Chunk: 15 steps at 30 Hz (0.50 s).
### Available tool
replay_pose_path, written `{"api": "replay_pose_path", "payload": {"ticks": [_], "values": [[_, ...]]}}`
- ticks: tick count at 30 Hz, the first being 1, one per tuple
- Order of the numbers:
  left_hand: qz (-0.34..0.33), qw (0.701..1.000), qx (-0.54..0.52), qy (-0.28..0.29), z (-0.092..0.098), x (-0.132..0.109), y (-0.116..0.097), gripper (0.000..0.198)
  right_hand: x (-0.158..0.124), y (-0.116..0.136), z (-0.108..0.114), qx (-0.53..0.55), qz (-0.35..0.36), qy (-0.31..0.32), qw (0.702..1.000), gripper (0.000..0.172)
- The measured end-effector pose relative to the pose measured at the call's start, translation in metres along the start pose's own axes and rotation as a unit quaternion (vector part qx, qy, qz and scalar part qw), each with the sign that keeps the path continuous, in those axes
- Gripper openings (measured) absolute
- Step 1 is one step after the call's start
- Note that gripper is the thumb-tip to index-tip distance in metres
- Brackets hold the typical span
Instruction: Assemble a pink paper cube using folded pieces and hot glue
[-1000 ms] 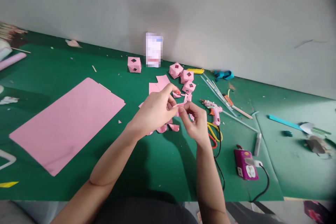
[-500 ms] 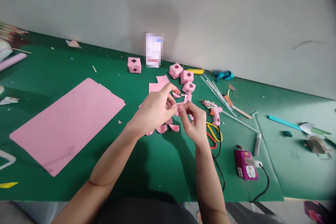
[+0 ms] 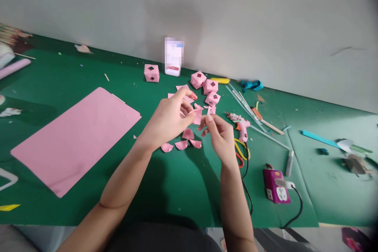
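Note:
My left hand pinches a small folded piece of pink paper between thumb and fingers, above the table. Just right of the paper is my right hand, its fingers loosely bent and partly apart, with nothing visible in them. Beneath and in front of my hands lie several curved pink paper pieces. Flat pink squares are partly hidden behind my left hand. Beyond my right hand stand pink paper polyhedra with diamond-shaped holes, and a similar one sits farther left.
A large pink sheet covers the left of the green table. A phone leans on the wall. Right of my hand are a pink glue gun, scissors with yellow and orange handles, clear glue sticks and a purple box with a cable.
My right fingers have come off the pink paper and moved slightly right. My left hand has shifted a little left, still gripping the piece, which now shows more of its face.

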<state>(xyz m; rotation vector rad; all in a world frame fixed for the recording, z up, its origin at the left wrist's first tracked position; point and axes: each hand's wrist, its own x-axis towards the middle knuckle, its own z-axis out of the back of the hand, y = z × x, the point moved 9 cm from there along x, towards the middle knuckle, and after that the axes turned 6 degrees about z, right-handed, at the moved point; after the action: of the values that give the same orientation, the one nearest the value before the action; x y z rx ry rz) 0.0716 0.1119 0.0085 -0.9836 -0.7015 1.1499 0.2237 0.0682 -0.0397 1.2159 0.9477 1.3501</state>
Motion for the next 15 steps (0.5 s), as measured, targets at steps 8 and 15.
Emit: {"api": "replay_pose_path", "payload": {"ticks": [8, 15], "values": [[0.015, 1.000, 0.003, 0.023, -0.006, -0.001, 0.002, 0.029, -0.001, -0.003, -0.005, -0.005, 0.006, -0.002, 1.000, 0.025], [0.014, 0.997, 0.009, 0.074, -0.016, -0.002, 0.005, 0.027, -0.002, 0.006, 0.001, -0.061, 0.051, -0.028, 0.996, 0.026]]}}
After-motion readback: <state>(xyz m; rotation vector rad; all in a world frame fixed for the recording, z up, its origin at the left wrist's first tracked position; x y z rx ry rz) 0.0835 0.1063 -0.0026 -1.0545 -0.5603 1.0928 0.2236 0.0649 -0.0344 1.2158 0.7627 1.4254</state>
